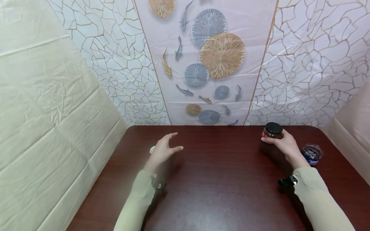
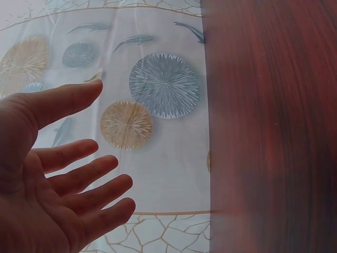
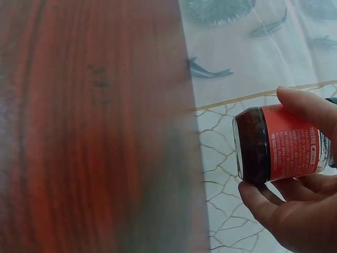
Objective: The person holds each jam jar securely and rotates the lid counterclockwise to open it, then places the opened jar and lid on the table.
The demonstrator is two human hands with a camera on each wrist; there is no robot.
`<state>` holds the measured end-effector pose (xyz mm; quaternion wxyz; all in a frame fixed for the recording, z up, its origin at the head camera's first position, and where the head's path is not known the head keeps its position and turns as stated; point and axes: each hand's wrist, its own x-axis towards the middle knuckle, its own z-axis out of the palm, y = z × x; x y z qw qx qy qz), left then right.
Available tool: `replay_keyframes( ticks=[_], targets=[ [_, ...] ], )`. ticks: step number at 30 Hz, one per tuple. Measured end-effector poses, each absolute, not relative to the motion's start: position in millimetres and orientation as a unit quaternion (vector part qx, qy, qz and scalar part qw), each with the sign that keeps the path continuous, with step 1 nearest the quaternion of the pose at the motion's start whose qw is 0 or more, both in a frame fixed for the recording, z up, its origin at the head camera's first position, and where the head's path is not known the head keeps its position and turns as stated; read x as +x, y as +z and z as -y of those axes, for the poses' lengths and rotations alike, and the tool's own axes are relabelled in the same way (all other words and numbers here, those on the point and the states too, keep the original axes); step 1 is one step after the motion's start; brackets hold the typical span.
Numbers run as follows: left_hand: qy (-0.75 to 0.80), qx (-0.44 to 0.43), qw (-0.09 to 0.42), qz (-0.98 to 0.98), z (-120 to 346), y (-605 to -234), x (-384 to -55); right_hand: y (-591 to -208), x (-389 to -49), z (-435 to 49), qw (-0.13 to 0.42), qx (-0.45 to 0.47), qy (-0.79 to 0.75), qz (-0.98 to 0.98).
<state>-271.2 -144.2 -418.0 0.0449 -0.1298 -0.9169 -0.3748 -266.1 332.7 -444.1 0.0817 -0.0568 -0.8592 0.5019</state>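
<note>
In the head view a glass jar (image 1: 274, 129) with a black lid is held by my right hand (image 1: 289, 149) at the far right of the table. The right wrist view shows the jar's red label (image 3: 293, 142) and dark contents, with thumb on one side and fingers on the other. The jar appears raised off the tabletop. My left hand (image 1: 162, 149) is over the far left of the table, thumb apart from its extended fingers, and holds nothing. A small white object (image 1: 152, 149) lies partly hidden behind it; its kind cannot be made out.
A second glass jar (image 1: 312, 154) with a blue label stands right of my right wrist; whether it has a lid is unclear. The dark red-brown table (image 1: 214, 179) meets a patterned cloth wall (image 1: 208, 96) at the back. Plain cloth (image 1: 55, 122) hangs along the left.
</note>
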Motion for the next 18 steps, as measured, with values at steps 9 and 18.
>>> replay_keyframes(
  ticks=[9, 18],
  targets=[
    [-0.372, -0.137, 0.048, 0.917, 143, -417, -271, -417, -270, -334, 0.095, -0.066, 0.489, 0.864],
    [-0.369, -0.143, 0.045, 0.917, 141, -415, -267, -391, -269, -332, 0.124, -0.072, 0.485, 0.863]
  ],
)
